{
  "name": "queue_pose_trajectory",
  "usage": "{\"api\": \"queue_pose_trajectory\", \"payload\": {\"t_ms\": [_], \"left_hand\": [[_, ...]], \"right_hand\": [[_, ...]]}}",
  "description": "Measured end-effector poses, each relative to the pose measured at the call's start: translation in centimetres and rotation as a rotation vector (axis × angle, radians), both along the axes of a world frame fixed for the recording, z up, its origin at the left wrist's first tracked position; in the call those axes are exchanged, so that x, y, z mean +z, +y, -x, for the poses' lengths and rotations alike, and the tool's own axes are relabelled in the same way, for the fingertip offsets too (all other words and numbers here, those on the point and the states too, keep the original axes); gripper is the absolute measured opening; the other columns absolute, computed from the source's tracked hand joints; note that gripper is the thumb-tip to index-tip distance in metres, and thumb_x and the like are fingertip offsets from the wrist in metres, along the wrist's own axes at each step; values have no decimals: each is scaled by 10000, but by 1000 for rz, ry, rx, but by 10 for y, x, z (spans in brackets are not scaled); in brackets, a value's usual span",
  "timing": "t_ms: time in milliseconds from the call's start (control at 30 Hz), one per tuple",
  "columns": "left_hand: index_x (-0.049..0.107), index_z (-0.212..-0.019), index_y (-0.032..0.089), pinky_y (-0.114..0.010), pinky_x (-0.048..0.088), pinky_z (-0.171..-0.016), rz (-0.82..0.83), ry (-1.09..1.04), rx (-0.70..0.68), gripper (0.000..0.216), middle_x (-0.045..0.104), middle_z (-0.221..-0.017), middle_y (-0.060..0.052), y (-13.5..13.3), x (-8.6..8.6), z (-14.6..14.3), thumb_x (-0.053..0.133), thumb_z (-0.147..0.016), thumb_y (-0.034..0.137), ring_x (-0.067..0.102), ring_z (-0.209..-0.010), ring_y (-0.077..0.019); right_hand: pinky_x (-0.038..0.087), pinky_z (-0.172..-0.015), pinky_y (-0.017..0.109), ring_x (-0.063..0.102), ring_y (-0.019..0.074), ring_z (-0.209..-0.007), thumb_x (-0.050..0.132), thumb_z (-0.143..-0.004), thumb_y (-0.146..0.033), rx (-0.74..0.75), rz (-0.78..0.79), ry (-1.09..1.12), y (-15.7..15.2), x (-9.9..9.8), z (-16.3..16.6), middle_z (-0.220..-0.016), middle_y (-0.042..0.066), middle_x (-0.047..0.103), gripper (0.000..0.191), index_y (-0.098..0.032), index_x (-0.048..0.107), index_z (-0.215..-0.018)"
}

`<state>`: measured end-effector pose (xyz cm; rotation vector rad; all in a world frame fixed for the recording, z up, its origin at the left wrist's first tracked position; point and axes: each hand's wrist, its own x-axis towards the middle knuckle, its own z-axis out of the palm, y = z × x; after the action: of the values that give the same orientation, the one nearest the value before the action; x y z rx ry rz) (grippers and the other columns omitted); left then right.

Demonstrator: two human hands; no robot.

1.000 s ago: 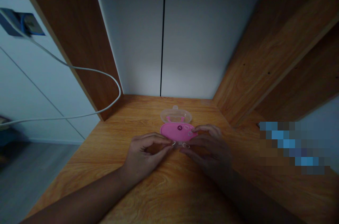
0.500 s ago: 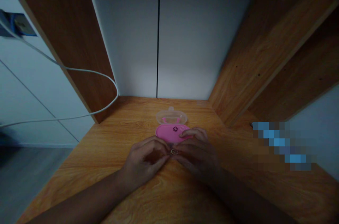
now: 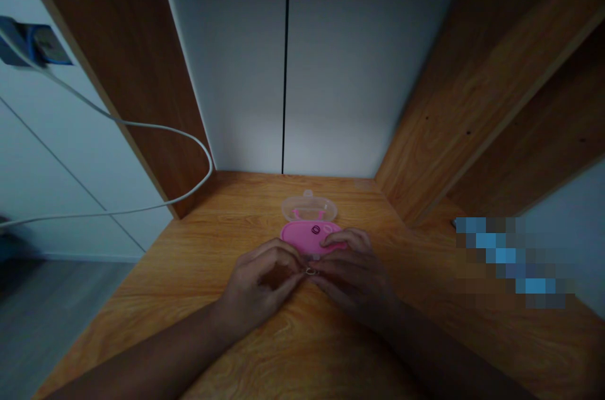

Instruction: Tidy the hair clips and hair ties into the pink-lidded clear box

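My left hand [image 3: 258, 280] and my right hand [image 3: 357, 274] meet in front of a pink case, thumbs and fingers pinched together. Between their fingertips is a small pale loop [image 3: 311, 271], which looks like a hair elastic; the fingers partly cover it. The pink oval case [image 3: 302, 237] lies on the table with its clear lid [image 3: 309, 206] open behind it. On the pink surface rest a dark loop [image 3: 316, 230] and a lighter pink loop [image 3: 328, 229]. Some fingers of my right hand overlap the case's right side.
The wooden tabletop [image 3: 236, 198] runs back to a white panel [image 3: 246, 72], with wooden boards on both sides. A white cable [image 3: 189, 138] loops in from a wall socket [image 3: 47, 44] at the left. A blurred-out blue patch [image 3: 503, 255] lies at the right.
The whole view has shifted slightly, with the scene a little further right. Both hands keep their pinch on the loop, with only slight finger movement.
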<state>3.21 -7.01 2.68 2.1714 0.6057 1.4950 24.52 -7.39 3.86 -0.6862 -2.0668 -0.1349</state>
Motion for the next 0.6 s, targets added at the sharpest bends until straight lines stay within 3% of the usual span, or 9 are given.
{"api": "queue_pose_trajectory", "payload": {"t_ms": [133, 600], "left_hand": [[634, -854, 184, -264, 552, -736, 41, -14, -38, 174, 690, -872, -36, 0, -1, -1, 678, -828, 18, 681, -816, -141], [649, -751, 163, -201, 558, -703, 473, -341, -186, 157, 648, -869, -20, -3, -1, -12, 740, -777, 38, 652, -781, -104]], "right_hand": [[481, -849, 419, 689, 217, -938, 738, -871, -279, -16, 3, -7, 1, -2, 0, -858, -15, 789, 104, -290, 723, -972], [472, -842, 387, 686, 195, -905, 745, -876, -293, 11, -27, 37, 2, -2, 0, -864, -29, 797, 120, -293, 724, -994]]}}
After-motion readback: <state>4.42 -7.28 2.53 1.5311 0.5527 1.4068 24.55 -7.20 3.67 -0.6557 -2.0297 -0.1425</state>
